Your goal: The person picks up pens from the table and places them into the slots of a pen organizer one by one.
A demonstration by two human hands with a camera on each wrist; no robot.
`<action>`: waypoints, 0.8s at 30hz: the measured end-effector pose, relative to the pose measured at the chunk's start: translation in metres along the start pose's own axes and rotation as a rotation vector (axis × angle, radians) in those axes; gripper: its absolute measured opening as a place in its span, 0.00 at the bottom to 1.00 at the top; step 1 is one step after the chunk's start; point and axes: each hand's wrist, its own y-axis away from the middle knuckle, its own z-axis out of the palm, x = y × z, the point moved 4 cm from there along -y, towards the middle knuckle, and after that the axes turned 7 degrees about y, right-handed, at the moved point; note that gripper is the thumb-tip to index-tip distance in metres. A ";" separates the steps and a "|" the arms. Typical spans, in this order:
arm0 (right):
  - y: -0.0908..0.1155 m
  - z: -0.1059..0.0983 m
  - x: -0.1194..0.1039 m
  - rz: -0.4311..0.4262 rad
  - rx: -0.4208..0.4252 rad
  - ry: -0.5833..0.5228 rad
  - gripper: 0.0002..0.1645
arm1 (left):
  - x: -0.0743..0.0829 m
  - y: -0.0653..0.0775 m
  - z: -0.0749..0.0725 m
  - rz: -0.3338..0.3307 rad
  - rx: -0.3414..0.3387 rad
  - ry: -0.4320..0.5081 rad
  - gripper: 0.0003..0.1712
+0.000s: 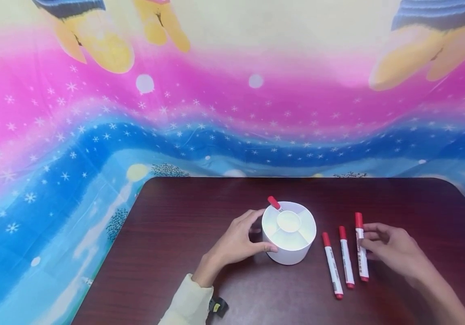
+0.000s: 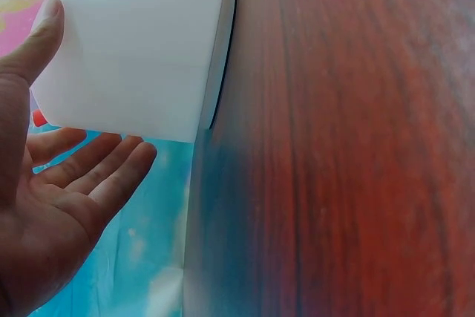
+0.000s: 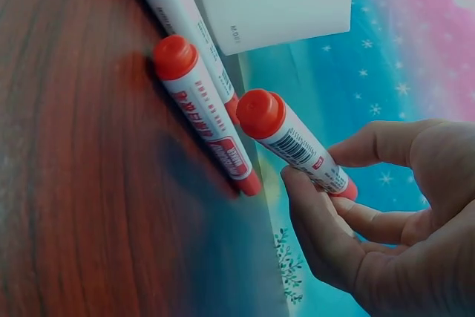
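The left hand (image 1: 236,237) is gripping a round, white, divided container (image 1: 289,256) at its nine o'clock, thumb and fingers set wide around the wall. The right hand (image 1: 395,250) is narrowly pinching a white, red-capped cylindrical marker (image 1: 361,253) near three o'clock. Two matching markers (image 1: 332,266) are lying on the dark red-brown wood-grain table (image 1: 188,212) at four o'clock. Another red-capped marker (image 1: 274,202) is leaning inside at eleven o'clock.

A dark reddish-brown table (image 1: 200,198) (wood-grained, its far corners rounded) bears an upright, round white divided holder (image 1: 288,257) and, to its right, two red-capped white markers (image 1: 332,266) lying side by side, slightly apart.
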 end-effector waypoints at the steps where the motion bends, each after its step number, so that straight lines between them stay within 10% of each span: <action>1: 0.000 0.000 -0.001 -0.003 -0.001 -0.005 0.35 | 0.000 0.000 0.000 0.000 0.000 0.000 0.56; 24: -0.004 0.003 -0.022 -0.037 -0.008 -0.095 0.35 | -0.002 0.000 0.001 0.016 -0.002 -0.026 0.57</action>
